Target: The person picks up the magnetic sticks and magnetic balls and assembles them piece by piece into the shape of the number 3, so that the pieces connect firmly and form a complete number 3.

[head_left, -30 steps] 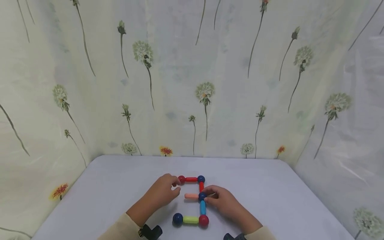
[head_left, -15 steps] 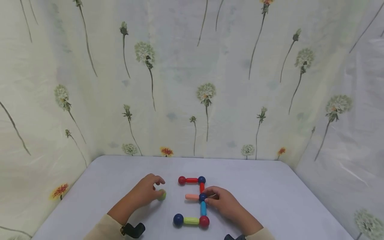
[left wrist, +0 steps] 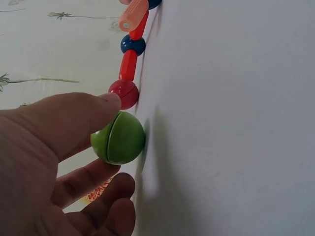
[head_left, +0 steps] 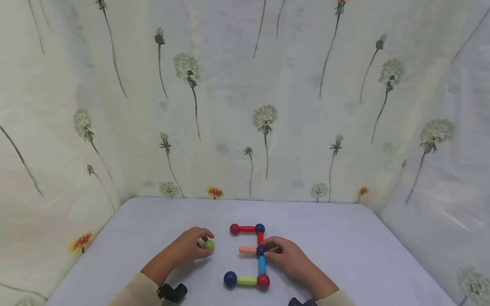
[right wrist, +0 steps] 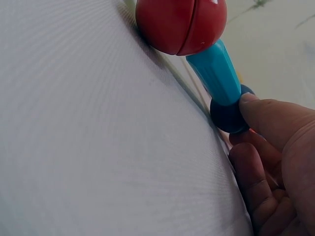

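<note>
Bare table [head_left: 344, 238] around the rod-and-ball figure [head_left: 252, 255]

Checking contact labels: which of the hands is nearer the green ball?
Left. The left hand pinches the green ball; the right hand is apart, at the middle blue ball.

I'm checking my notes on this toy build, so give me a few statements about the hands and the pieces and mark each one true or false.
1. The left hand holds a green ball. True.
2. The green ball is already joined to the orange stick. False: it sits apart, to the left of the figure.
3. The right hand pinches the middle blue ball. True.
4. The bottom stick is red. False: it is yellow-green, between a blue ball and a red ball.
5. The table is white. True.
</note>
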A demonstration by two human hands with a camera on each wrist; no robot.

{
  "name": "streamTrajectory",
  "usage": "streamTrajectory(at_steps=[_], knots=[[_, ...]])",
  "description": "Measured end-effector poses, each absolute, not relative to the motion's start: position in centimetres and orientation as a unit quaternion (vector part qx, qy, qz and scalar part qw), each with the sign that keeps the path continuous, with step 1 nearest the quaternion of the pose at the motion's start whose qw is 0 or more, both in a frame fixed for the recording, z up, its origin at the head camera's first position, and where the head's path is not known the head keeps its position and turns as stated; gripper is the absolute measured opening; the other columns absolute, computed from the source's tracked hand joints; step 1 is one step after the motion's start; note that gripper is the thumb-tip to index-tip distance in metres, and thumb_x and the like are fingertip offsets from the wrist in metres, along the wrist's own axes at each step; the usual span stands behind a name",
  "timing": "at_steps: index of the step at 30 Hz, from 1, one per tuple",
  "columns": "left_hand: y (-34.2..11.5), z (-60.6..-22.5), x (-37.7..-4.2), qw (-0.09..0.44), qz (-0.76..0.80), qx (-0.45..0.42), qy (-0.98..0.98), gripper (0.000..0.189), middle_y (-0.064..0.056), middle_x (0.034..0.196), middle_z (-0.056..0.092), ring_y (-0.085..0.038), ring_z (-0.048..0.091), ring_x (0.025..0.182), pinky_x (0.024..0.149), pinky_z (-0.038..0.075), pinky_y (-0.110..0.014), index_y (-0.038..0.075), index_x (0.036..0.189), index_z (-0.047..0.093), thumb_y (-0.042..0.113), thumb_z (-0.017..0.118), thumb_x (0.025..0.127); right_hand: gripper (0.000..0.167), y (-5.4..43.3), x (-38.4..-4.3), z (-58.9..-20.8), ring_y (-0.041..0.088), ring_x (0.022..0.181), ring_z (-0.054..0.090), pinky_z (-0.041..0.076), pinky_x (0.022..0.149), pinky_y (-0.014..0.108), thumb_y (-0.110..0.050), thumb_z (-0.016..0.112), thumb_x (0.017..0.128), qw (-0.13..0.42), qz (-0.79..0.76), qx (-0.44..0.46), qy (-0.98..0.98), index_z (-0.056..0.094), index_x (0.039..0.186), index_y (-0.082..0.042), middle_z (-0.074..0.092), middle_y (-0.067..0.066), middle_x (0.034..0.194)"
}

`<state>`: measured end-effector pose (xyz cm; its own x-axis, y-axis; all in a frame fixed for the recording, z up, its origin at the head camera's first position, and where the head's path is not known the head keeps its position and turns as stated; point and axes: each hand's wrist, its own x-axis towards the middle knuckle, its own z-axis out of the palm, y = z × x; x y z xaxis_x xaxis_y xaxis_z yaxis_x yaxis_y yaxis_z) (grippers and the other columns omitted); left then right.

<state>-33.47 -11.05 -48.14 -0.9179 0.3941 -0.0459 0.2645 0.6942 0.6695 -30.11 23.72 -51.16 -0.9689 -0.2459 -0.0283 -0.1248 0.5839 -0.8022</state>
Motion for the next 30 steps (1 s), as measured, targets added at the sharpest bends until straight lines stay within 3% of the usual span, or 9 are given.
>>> streamTrajectory(at_steps=[9, 20, 30], knots=[[-10.65, -48.47, -33.41, 0.097, 0.341, 0.169, 0.920, 0.029, 0.001, 0.108, 0.068, -0.016, 0.062, 0.094, 0.082, 0.057, -0.037, 0.018, 0.113, 0.071, 0.015, 0.085, 0.088, 0.031, 23.68, -29.97, -50.83, 0.017, 0.104, 0.065, 0.058, 0.094, 0.043, -0.031, 0.079, 0.094, 0.071, -0.451, -0.097, 0.885, 0.071, 0.124, -0.025, 0.072, -0.006, 0.120], [-10.82, -48.39, -33.33, 0.100, 0.338, 0.158, 0.922, 0.030, -0.001, 0.106, 0.070, -0.016, 0.065, 0.095, 0.084, 0.058, -0.039, 0.019, 0.112, 0.070, 0.015, 0.086, 0.087, 0.026, 23.61, -29.89, -50.79, 0.019, 0.110, 0.064, 0.056, 0.097, 0.047, -0.029, 0.076, 0.097, 0.073, -0.448, -0.108, 0.885, 0.072, 0.122, -0.030, 0.071, -0.008, 0.120], [-10.40, -48.40, -33.07, 0.099, 0.337, 0.164, 0.922, 0.029, 0.001, 0.104, 0.070, -0.016, 0.064, 0.093, 0.082, 0.058, -0.038, 0.019, 0.111, 0.070, 0.014, 0.085, 0.087, 0.029, 23.57, -29.75, -50.59, 0.018, 0.105, 0.065, 0.057, 0.094, 0.044, -0.031, 0.078, 0.095, 0.074, -0.450, -0.098, 0.885, 0.071, 0.123, -0.026, 0.071, -0.006, 0.120]])
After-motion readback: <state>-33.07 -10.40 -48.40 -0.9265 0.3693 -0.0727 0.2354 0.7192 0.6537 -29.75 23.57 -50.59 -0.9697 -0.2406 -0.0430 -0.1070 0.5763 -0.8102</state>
